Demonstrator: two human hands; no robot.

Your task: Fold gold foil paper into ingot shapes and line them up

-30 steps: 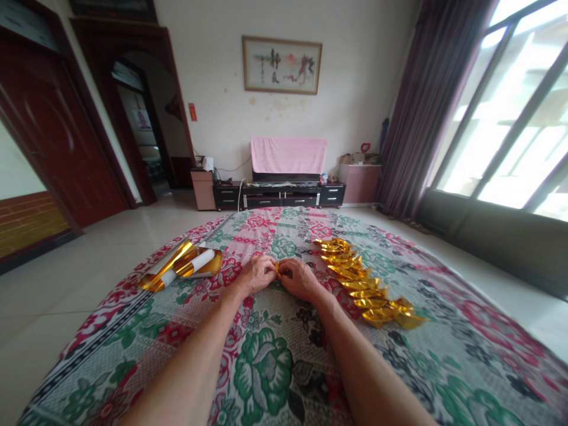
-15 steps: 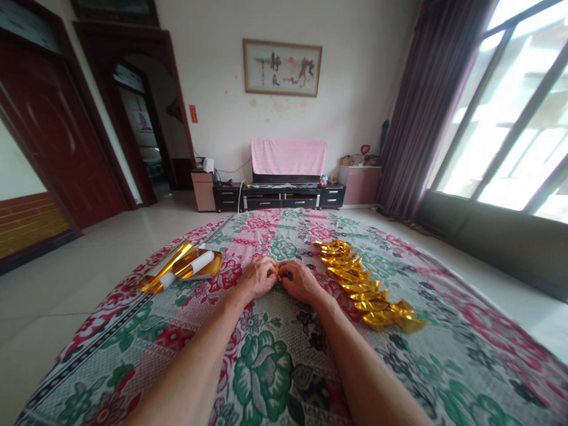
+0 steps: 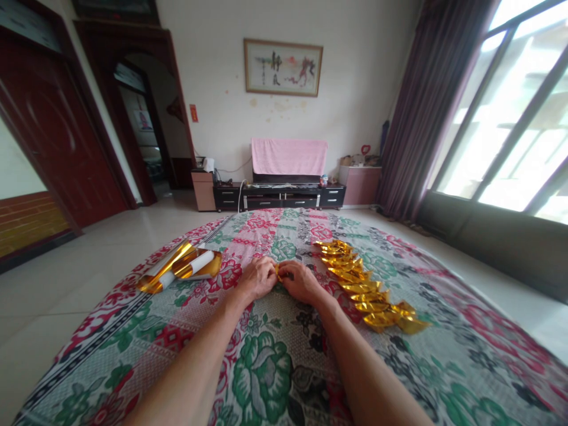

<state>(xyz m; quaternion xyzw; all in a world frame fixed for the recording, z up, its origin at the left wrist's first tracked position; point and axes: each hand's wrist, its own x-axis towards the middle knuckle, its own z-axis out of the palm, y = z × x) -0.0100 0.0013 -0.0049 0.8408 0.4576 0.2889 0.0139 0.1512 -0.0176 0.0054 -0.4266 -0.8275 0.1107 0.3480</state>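
Between my two hands, over the middle of the table, is a small piece of gold foil paper (image 3: 277, 271), mostly covered by the fingers. My left hand (image 3: 259, 277) is closed on it from one side, and my right hand (image 3: 300, 280) pinches it from the other. To the right lies a slanting row of folded gold paper ingots (image 3: 355, 275), overlapping one another. Curled sheets of gold foil paper (image 3: 177, 266) with white backs rest to the left, apart from my left hand.
A flowered cloth (image 3: 261, 367) covers the round table. Beyond it stands a low black cabinet (image 3: 293, 201) carrying something draped in a pink cloth (image 3: 289, 156). A purple curtain (image 3: 412, 118) hangs at the window on the right; a dark red door (image 3: 57, 130) is on the left.
The view has shifted very slightly. Both hands stay in the same place, still holding the gold foil paper, and the folded ingots lie as before.
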